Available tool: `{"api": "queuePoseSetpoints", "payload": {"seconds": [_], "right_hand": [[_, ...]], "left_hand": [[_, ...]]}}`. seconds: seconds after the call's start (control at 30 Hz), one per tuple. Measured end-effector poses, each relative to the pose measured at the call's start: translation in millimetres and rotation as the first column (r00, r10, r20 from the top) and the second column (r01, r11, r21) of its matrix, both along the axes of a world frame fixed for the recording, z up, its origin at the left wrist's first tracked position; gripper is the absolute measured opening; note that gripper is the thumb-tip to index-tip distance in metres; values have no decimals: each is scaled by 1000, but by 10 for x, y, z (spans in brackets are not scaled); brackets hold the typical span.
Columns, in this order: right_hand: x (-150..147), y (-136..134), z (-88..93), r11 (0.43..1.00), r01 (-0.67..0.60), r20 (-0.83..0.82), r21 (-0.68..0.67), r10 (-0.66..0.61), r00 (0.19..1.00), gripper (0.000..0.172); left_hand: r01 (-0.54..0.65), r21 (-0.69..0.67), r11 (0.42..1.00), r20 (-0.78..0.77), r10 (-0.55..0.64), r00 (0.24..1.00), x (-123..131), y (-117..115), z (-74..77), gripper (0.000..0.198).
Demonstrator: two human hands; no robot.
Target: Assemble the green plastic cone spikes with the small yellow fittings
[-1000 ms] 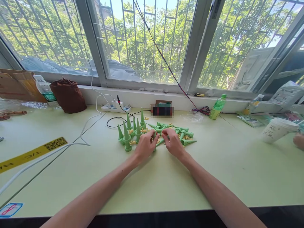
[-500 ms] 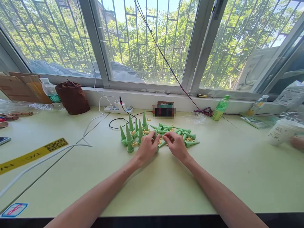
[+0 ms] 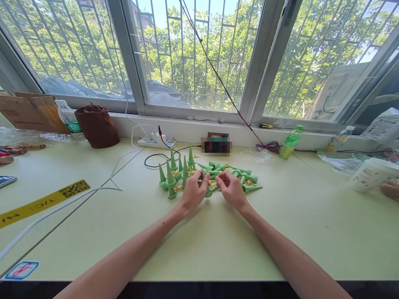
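Observation:
My left hand (image 3: pixel 193 192) is closed round a green plant watering spike (image 3: pixel 208 192), whose wide base shows below the fingers. Just to the right, my right hand (image 3: pixel 233 190) is pinched, its fingertips close to the spike; anything between them is too small to make out. Several green watering spikes (image 3: pixel 171 182) with yellow valves stand point-up beside my left hand. Beyond and around my right hand lies a loose pile of green spikes (image 3: pixel 243 177), with small yellow valves (image 3: pixel 248 182) among them.
Behind the spikes are a black cable (image 3: pixel 152 165), a white power strip (image 3: pixel 156 143) and a partly blurred box (image 3: pixel 216 145). A green bottle (image 3: pixel 290 142) stands back right, a white cup (image 3: pixel 372 174) at far right. A brown bag (image 3: pixel 96 126) and white cable (image 3: pixel 116 186) are left.
The base of the spike in my left hand shows more clearly between my hands. Both hands stay almost in place; the view has shifted slightly.

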State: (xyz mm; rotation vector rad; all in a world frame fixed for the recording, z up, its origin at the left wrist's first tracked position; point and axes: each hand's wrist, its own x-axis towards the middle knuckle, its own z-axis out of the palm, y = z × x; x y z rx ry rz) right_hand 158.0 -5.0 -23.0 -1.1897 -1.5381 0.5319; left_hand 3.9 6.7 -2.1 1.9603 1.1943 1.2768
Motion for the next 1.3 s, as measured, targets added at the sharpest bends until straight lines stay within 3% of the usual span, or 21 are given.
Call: {"api": "queuePoseSetpoints", "payload": {"seconds": [0.23,0.6,1.07,1.3], "right_hand": [[-8,-24,19,1000,-27,-3,-11,27,1000,20],[-21,-61,50,983,-179,-28,-41,178,984,19],[86,-24,48,963,-247,95,-105,257,962,16],[114,3,24,933,-298,77,-200,319,945,16]], "left_hand": [[8,-38,999,45,-6,999,5,-15,22,32],[17,-14,1000,73,-16,997,-15,3,5,30],[15,18,1000,-31,-14,999,-13,22,-44,26],[32,-24,999,-70,-33,997,-24,42,-74,24]]}}
